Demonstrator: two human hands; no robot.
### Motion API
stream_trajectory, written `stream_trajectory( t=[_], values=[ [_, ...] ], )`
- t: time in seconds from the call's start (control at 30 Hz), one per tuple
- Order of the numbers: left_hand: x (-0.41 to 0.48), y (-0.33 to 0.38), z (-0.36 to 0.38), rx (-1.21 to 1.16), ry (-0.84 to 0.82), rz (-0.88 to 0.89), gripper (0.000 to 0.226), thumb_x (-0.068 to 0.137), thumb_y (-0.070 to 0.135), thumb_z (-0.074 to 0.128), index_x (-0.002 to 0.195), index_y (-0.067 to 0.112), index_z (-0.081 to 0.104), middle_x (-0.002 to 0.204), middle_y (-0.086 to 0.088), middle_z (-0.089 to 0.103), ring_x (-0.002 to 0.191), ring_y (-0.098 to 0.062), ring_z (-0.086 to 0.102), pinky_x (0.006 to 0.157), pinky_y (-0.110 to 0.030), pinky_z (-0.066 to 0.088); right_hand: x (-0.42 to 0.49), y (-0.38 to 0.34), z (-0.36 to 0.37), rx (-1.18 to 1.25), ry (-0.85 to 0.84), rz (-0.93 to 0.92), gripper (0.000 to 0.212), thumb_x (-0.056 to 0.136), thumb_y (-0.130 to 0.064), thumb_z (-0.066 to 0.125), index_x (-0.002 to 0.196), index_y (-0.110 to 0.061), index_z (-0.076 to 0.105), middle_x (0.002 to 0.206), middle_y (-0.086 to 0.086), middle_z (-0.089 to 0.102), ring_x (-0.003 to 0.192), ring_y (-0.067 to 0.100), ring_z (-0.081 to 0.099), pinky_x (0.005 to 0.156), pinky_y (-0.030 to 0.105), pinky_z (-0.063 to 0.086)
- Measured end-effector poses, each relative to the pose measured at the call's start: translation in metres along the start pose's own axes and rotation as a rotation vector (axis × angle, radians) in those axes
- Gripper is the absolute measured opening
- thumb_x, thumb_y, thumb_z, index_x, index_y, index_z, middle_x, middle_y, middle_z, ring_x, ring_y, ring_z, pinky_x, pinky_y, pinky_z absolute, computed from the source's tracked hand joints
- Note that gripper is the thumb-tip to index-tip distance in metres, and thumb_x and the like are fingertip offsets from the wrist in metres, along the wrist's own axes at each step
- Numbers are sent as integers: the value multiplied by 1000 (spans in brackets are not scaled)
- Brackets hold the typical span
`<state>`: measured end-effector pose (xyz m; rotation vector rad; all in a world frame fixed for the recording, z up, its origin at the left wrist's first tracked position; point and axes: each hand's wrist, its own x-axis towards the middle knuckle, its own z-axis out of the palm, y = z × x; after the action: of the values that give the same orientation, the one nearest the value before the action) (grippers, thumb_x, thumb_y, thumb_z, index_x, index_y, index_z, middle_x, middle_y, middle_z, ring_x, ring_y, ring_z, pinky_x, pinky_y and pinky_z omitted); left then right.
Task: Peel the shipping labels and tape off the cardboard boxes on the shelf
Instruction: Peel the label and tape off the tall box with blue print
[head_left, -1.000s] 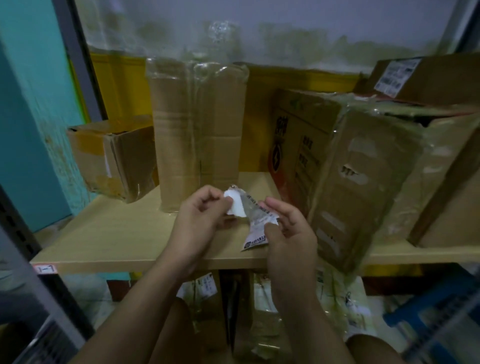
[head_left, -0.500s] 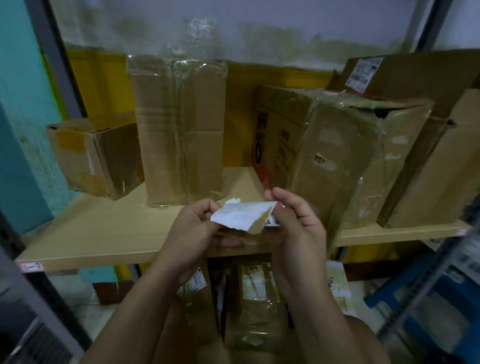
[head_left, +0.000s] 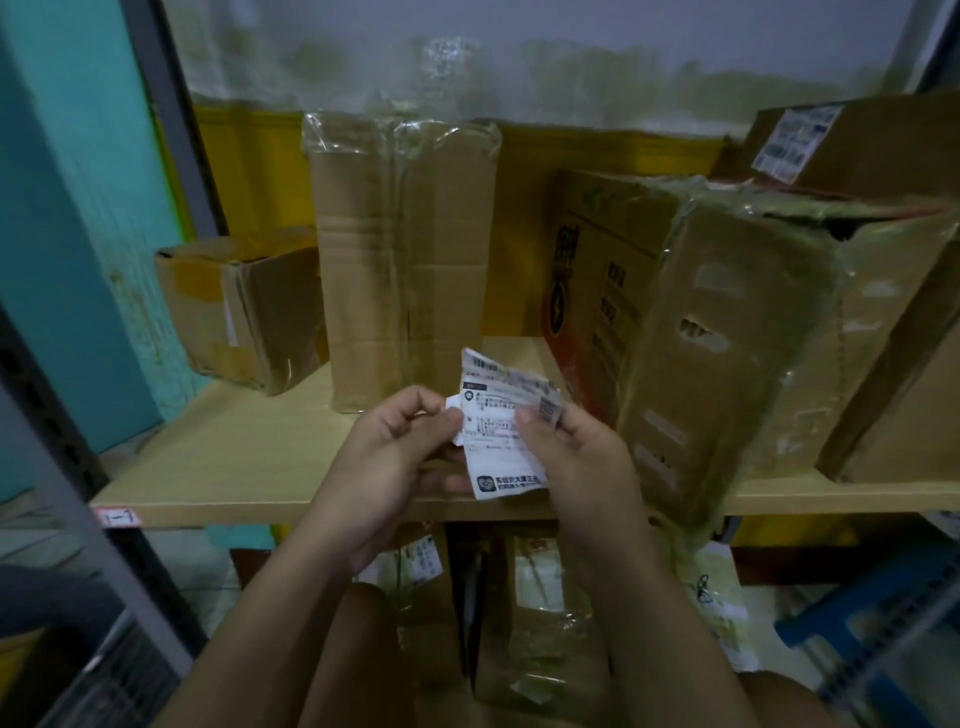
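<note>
Dim, flat light. Back wall (head_left: 519, 47) across the top of frame: grey-white, streaked with greenish stains. Teal wall (head_left: 62, 208) at left. Yellow panel (head_left: 244, 171) along the back, mid-frame. Grey metal upright (head_left: 179, 130) slants through upper left. Pale wooden shelf board (head_left: 234, 457) spans centre. Blurred blue structure (head_left: 857, 623) lower right.

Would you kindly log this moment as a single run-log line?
loose shipping label: in both hands | left hand: pinches left edge | right hand: pinches right side | upper-right box label: unpeeled
</note>
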<state>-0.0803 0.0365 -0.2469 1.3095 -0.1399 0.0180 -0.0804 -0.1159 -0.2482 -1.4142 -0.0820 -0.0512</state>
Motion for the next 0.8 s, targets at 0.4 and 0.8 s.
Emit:
stream_trajectory(
  t=[0.4, 0.8],
  values=[
    [11, -1, 13, 215, 102, 21, 11, 81, 18, 71, 71, 15, 69, 84, -19, 74, 75, -26, 72, 60, -28, 56, 20, 12, 1, -116, 330, -211, 14, 91, -22, 65, 88, -29, 53, 90, -4, 71, 71, 2, 70, 54, 24, 57],
    [27, 10, -4, 319, -25, 195, 20, 83, 25, 62, 87, 8, 72, 87, -13, 75, 77, -19, 70, 69, -24, 56, 27, 24, 19, -549, 325, -643, 54, 84, -50, 56, 132, -25, 57, 147, -11, 28, 133, 6, 36, 97, 32, 49]
  ],
)
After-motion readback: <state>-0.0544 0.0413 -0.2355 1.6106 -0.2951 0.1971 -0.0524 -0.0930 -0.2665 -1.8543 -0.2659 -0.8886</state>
